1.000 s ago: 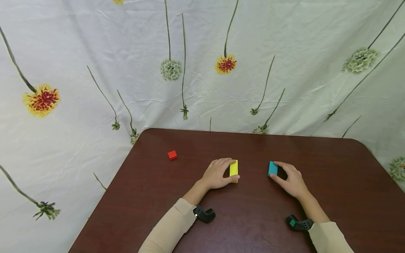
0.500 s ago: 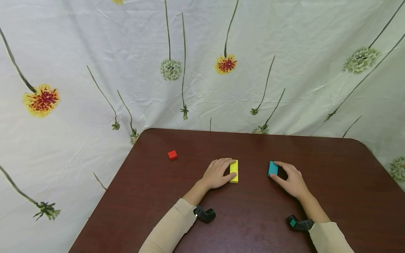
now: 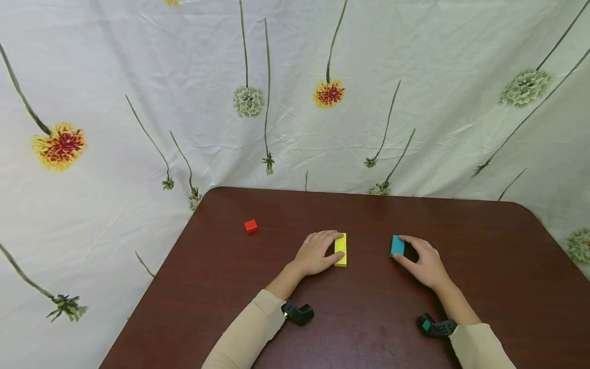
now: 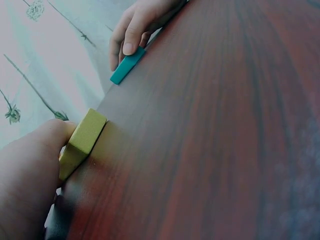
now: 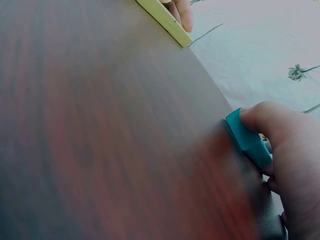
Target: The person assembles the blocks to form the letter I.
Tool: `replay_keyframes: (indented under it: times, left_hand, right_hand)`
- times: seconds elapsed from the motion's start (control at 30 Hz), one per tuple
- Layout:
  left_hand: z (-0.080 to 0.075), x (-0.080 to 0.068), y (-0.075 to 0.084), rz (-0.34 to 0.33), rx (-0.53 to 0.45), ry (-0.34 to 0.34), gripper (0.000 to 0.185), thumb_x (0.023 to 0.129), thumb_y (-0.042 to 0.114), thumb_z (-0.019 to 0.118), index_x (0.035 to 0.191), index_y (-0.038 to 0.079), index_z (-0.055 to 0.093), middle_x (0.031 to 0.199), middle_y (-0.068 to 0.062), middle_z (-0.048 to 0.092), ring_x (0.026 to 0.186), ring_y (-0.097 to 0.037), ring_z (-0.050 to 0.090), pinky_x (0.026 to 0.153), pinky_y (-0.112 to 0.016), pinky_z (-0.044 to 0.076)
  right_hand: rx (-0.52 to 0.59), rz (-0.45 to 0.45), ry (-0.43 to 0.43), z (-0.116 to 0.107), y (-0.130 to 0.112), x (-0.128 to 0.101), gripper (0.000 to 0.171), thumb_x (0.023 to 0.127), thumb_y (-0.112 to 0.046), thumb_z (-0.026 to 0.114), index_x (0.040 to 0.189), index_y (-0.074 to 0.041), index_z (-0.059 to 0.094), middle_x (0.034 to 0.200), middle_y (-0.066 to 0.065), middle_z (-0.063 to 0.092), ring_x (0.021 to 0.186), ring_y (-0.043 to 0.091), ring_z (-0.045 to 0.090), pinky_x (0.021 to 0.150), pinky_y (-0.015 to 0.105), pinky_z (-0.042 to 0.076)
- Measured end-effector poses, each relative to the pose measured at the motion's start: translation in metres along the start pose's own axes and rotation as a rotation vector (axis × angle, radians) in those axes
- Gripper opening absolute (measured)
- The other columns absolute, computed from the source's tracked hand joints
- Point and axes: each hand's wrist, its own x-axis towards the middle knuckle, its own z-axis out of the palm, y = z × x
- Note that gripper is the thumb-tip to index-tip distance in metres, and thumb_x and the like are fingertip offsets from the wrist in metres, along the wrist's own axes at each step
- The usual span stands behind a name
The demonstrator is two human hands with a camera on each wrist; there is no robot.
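On the brown table lies a long yellow block (image 3: 340, 245), and my left hand (image 3: 315, 252) grips it. The left fingertips are at its far end, while the thumb lies over its near part. To the right, my right hand (image 3: 425, 264) pinches a shorter blue block (image 3: 397, 246) by its right side, thumb near and fingers far. In the left wrist view the yellow block (image 4: 86, 137) stands beside the thumb, with the blue block (image 4: 127, 66) beyond. The right wrist view shows the thumb on the blue block (image 5: 247, 137) and the yellow block (image 5: 165, 22) farther off.
A small red block (image 3: 251, 226) lies at the back left of the table (image 3: 359, 312). Behind the table's far edge hangs a white cloth (image 3: 198, 61) printed with flowers. Black straps (image 3: 298, 312) sit on both wrists.
My left thumb has shifted from the near end of the yellow block up onto its top. Both blocks and the right hand have stayed in place.
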Motion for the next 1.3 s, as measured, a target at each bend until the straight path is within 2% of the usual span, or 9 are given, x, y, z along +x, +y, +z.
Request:
replay_keyframes:
  times: [0.63, 1.3]
  left_hand:
    - [0.0000, 0.0016, -0.0015, -0.010, 0.012, -0.006, 0.052, 0.099, 0.044, 0.052, 0.144, 0.018, 0.048, 0.147, -0.004, 0.045, 0.138, -0.022, 0.037, 0.112, -0.047, 0.026]
    - [-0.0001, -0.0002, -0.0006, -0.006, -0.002, -0.010, 0.052, 0.099, 0.043, 0.051, 0.144, 0.018, 0.047, 0.148, -0.005, 0.044, 0.138, -0.022, 0.037, 0.113, -0.048, 0.026]
  right_hand:
    - [0.023, 0.023, 0.001, -0.0031, -0.0039, 0.0013, 0.055, 0.092, -0.029, 0.070, 0.136, 0.000, 0.053, 0.136, 0.028, 0.049, 0.128, 0.048, 0.038, 0.102, 0.069, 0.021]
    - [0.055, 0.046, 0.005, -0.0056, -0.0096, 0.0009, 0.056, 0.093, -0.030, 0.069, 0.137, 0.000, 0.051, 0.138, 0.027, 0.048, 0.128, 0.047, 0.038, 0.100, 0.064, 0.032]
